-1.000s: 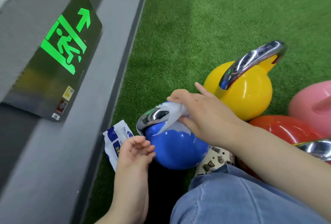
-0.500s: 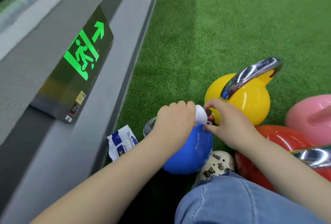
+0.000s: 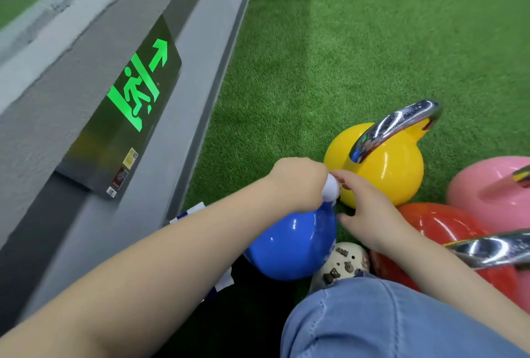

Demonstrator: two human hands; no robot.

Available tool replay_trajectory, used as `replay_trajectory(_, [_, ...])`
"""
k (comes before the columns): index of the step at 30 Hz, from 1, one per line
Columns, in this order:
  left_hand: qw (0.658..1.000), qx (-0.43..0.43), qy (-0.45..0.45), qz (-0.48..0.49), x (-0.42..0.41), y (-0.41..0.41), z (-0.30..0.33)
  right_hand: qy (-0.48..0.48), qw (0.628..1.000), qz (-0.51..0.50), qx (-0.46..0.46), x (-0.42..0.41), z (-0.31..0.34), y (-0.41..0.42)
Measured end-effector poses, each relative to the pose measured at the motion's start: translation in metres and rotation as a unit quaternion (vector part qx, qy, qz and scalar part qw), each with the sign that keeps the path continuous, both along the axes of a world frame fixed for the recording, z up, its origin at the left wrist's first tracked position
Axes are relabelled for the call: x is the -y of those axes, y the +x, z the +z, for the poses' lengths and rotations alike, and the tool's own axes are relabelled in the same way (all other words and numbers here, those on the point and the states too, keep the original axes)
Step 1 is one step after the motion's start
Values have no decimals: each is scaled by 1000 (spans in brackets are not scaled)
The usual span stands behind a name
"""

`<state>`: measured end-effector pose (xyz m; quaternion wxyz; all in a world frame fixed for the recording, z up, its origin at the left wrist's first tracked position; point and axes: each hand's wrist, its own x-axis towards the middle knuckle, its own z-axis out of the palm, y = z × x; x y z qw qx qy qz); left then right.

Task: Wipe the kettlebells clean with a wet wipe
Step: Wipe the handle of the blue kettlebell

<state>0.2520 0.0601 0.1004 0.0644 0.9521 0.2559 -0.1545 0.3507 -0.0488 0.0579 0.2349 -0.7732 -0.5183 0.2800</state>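
The head view looks down at two bare hands that meet over a blue kettlebell. The left hand is curled tight over the top of it, where the handle is, with a white wet wipe poking out from under the fingers. The right hand is just beside it, and its fingertips pinch the other side of the wipe. The blue kettlebell sits on the green grass floor, close to the person's knee in blue jeans and a cream shoe. A yellow kettlebell with a shiny handle stands just behind the hands. A red kettlebell and a pink kettlebell are to the right. A pack of wipes peeks out behind the left arm, next to the grey wall with a green exit sign.
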Motion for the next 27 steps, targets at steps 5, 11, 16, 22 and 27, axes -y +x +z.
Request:
replay_trajectory(5, [987, 102, 101, 71, 10, -40, -15, 2, 1000, -5, -5, 13, -3, -6])
replay_trajectory(11, [910, 282, -68, 296, 13, -90, -47, 5, 996, -60, -64, 17, -11, -14])
replay_trajectory(16, [681, 513, -210, 479, 28, -91, -84, -2, 993, -82, -88, 15, -16, -17])
replay_trajectory(22, [576, 568, -228, 541, 34, -84, -109, 5, 989, -105, -100, 14, -21, -21])
replay_trajectory(27, [548, 557, -214, 586, 37, -82, -120, 8, 989, -118, -91, 17, -19, -22])
